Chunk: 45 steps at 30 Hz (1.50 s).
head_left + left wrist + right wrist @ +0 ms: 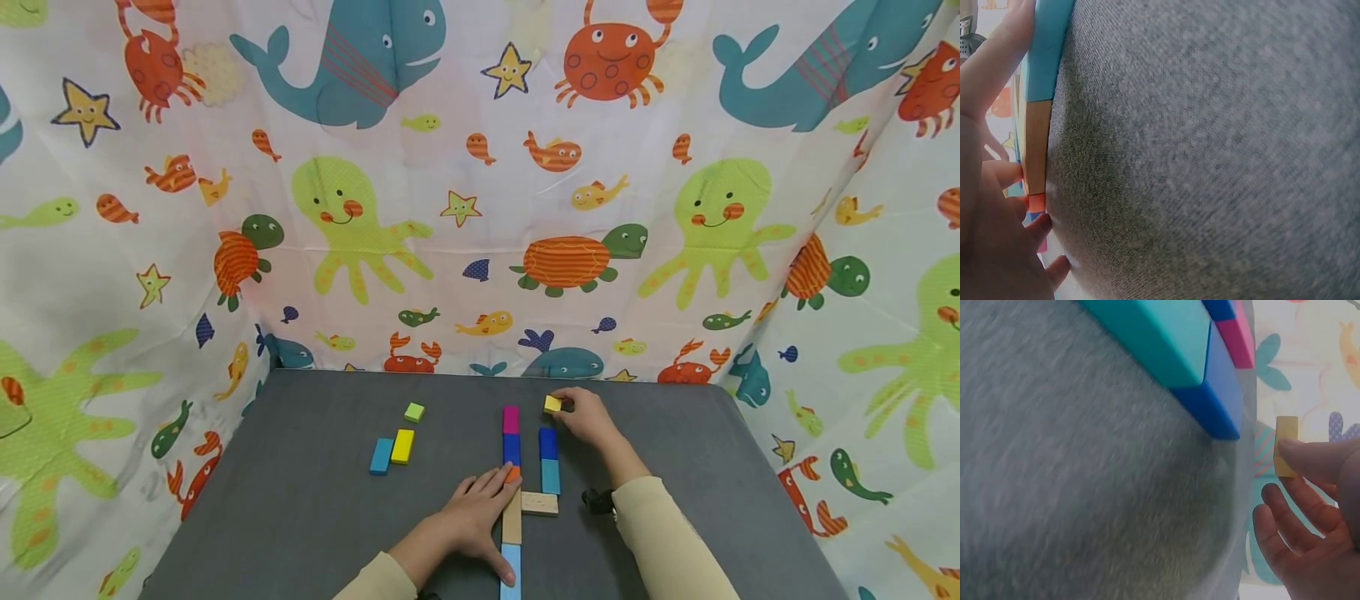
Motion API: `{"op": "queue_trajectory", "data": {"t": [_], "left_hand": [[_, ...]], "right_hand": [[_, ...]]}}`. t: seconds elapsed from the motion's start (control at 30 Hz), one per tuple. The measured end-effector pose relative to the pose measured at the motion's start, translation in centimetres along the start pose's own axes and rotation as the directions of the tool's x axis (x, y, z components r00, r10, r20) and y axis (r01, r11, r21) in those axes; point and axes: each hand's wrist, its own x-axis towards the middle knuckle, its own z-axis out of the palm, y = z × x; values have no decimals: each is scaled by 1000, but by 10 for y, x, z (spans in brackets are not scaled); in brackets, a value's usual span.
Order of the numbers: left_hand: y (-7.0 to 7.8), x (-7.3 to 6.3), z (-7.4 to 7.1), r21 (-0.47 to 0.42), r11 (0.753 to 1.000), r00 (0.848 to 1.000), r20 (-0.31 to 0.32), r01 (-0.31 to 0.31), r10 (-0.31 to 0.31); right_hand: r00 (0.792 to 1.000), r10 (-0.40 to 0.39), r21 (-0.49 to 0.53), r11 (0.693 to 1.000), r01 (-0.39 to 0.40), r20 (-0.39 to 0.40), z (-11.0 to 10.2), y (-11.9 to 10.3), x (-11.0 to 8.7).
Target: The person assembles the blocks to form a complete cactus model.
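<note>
In the head view, a line of blocks runs up the table: a magenta block point(511, 419), a dark blue block point(512, 448), an orange block point(513, 474), a plain wooden block point(512, 525) and a light blue block point(514, 552). My left hand point(474, 517) rests against this line, fingers spread, thumb on the light blue block. A short yellow block point(552, 405) is pinched between thumb and fingers of my right hand point(590, 421). Just nearer lie another dark blue block point(548, 443) and a blue block point(550, 477), above a crosswise wooden block point(540, 503).
Left of the line lie a green block point(414, 412), a longer yellow block point(402, 447) and a loose blue block point(380, 457). The grey table point(300, 517) ends at the back against a curtain point(480, 333) printed with sea animals.
</note>
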Motion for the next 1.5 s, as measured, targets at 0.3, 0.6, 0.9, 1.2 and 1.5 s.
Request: {"op": "queue_trajectory", "data": {"t": [0.3,0.6,0.9,1.2,1.5], "left_hand": [[-4,1,4,-10,1000,1000,6,1,-1],[-6,5,8,-18,1000,1000,15,1,-1],[-7,6,8,-15,1000,1000,17,-9,9],[-6,6,5,-42,999,999,33,-13,15],[-8,6,5,-31,999,999,31,-8,9]], "right_hand": [[1000,14,42,999,-14,16,12,-18,11],[999,-25,57,998,24,33,26,-29,23],[997,-8,76,997,2,72,38,-41,34],[994,4,55,998,-10,105,45,-43,40],[989,-22,39,999,17,147,47,-45,44]]}}
